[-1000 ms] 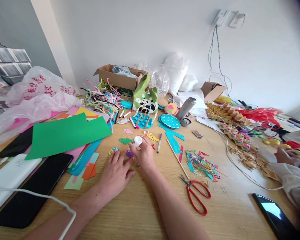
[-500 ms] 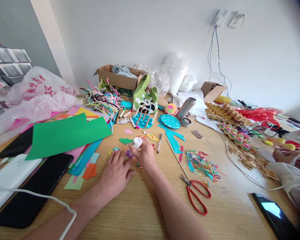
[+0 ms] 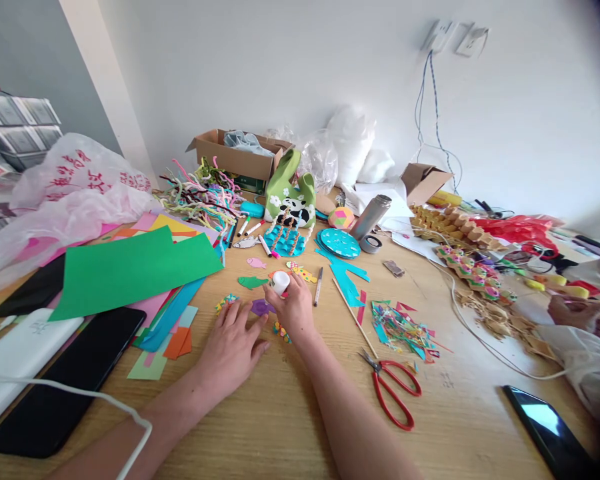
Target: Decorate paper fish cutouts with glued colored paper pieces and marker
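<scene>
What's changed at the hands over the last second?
The right hand has shifted slightly right, carrying the small white bottle; more of the purple cutout now shows. Nothing was visibly let go. The left hand stayed put, and the scissors lie as before.

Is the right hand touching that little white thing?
Touching: the head view shows the right hand gripping the little white thing between its thumb and fingers.

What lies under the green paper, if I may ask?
A yellow sheet, a pink sheet and a blue sheet peek out from under the green paper; anything wholly beneath it is hidden.
</scene>
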`<state>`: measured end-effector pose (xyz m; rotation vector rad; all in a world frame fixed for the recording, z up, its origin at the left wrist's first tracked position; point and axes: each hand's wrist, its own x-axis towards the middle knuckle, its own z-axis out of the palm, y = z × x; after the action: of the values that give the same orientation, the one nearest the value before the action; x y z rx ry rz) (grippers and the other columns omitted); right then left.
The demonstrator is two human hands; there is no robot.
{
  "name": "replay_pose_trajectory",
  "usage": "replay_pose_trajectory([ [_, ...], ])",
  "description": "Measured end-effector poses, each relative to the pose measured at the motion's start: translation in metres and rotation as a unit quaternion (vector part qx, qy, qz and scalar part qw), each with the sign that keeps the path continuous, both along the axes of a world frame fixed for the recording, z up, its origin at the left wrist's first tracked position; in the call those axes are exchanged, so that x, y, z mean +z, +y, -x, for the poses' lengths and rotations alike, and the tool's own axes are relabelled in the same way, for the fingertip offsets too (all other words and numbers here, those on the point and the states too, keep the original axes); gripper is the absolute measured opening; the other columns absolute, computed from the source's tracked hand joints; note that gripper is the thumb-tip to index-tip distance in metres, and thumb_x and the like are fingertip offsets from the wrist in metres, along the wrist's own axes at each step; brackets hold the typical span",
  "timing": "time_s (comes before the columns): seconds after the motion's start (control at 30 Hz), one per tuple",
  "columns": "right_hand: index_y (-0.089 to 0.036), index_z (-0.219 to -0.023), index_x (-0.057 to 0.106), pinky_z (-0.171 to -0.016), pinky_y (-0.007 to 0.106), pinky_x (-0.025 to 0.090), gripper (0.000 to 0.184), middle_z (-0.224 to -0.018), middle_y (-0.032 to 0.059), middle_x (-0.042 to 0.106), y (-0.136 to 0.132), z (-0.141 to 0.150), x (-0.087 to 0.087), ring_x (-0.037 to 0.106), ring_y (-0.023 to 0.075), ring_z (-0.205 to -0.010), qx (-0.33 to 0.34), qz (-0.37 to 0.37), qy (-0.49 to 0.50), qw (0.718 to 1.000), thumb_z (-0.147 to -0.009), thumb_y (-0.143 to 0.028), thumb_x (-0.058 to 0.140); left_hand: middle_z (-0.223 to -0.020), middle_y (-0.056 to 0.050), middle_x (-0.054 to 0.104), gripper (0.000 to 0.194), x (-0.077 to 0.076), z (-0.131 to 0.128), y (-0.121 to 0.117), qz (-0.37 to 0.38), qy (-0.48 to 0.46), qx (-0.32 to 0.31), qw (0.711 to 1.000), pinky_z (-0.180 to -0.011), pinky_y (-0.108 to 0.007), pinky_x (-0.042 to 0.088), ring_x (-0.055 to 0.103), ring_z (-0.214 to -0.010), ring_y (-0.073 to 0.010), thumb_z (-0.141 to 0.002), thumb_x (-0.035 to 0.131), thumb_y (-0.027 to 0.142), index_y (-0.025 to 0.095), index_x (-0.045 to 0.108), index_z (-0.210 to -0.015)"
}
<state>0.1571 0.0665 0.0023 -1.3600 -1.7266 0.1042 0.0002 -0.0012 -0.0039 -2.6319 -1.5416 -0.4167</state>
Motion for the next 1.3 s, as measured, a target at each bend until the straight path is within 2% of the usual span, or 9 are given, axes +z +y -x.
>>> replay_pose_trajectory([
  [0.43, -0.022, -0.069, 0.053, -0.069, 0.03, 0.043, 0.022, -0.074, 0.0005, 0.057, -0.003, 0.013, 0.0, 0.052, 0.0188, -0.072, 0.034, 0.018, 0.03, 0.999, -0.082, -0.027, 0.07, -0.132, -0.017, 0.059, 0.04, 0.0, 0.0, 0.0, -0.003, 0.005, -0.003, 1.0, -0.11, -0.055, 0.038, 0.047, -0.129, -0.0372, -0.092, 0.059, 0.043, 0.021, 0.066, -0.125],
  [0.73, -0.021, -0.067, 0.052, -0.066, 0.029, 0.041, 0.023, -0.073, 0.0003, 0.056, -0.003, 0.013, -0.001, 0.052, 0.0182, -0.071, 0.047, 0.023, 0.04, 0.998, -0.082, -0.027, 0.068, -0.131, -0.019, 0.058, 0.04, 0.0, 0.0, 0.001, 0.0, 0.001, -0.007, 1.0, -0.11, -0.056, 0.037, 0.047, -0.129, -0.0382, -0.092, 0.06, 0.042, 0.02, 0.066, -0.125],
  [1.3, -0.02, -0.071, 0.057, -0.063, 0.028, 0.041, 0.018, -0.073, 0.0007, 0.057, -0.003, 0.003, 0.003, 0.052, 0.0167, -0.068, 0.037, 0.043, 0.028, 0.998, -0.084, -0.031, 0.063, -0.133, -0.015, 0.059, 0.038, 0.0, 0.001, 0.001, -0.008, -0.004, -0.005, 1.0, -0.11, -0.054, 0.039, 0.047, -0.129, -0.0353, -0.092, 0.059, 0.042, 0.023, 0.067, -0.125],
])
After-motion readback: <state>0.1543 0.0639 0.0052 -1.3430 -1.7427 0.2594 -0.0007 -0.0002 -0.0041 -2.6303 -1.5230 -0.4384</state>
